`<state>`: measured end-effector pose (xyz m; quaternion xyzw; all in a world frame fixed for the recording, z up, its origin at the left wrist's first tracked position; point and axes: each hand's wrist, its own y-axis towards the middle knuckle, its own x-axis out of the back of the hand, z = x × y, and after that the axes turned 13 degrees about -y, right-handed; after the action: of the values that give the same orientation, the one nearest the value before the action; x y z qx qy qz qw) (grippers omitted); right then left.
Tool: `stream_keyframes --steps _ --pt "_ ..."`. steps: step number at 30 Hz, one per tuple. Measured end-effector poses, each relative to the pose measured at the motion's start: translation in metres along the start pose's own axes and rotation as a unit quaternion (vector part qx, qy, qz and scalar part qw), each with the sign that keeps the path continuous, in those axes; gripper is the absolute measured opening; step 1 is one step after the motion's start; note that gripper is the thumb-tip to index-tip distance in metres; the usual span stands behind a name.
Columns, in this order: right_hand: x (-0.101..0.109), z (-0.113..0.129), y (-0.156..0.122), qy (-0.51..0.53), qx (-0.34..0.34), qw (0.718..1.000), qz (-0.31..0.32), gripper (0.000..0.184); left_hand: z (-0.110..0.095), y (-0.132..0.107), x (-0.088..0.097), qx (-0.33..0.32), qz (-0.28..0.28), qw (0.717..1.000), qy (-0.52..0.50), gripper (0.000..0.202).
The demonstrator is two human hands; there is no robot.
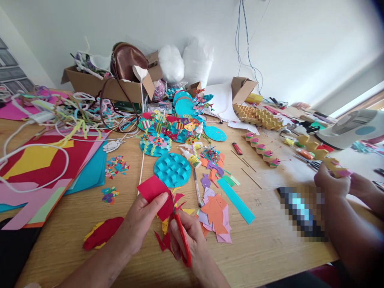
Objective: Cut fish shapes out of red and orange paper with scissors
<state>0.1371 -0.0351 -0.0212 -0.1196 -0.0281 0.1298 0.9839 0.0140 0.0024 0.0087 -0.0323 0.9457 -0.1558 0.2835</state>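
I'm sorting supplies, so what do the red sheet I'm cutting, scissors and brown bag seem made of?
Red sheet: matte paper or thin card, flat with straight edges. Scissors: glossy red handles, probably plastic; slim blades, likely metal. Brown bag: leather or imitation, judging by its smooth sheen; can't tell which.

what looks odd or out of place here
A white cord loops across the coloured paper, an odd spot for one. Red scraps lie loose by the right hand, though that looks like ordinary cutting waste. I see nothing clearly damaged.
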Motion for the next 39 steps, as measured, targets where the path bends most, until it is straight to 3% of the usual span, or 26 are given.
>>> stream_keyframes --steps 9,15,31,39 --pt "0.0 0.018 -0.001 -0.015 -0.002 1.0 -0.001 0.048 0.001 -0.002 -0.005 0.007 0.002 0.999 -0.036 0.009" --pt "0.0 0.017 0.0 -0.018 -0.009 1.0 -0.003 0.046 0.002 -0.004 -0.007 0.009 -0.023 0.999 -0.035 0.013" --pt "0.0 0.006 0.0 -0.019 -0.003 1.0 -0.001 0.055 0.003 -0.001 0.0 0.003 0.009 1.0 -0.007 0.008" --pt "0.001 0.004 0.0 -0.002 0.006 1.0 0.006 0.056 0.001 0.001 0.001 0.003 -0.008 1.0 -0.005 0.007"
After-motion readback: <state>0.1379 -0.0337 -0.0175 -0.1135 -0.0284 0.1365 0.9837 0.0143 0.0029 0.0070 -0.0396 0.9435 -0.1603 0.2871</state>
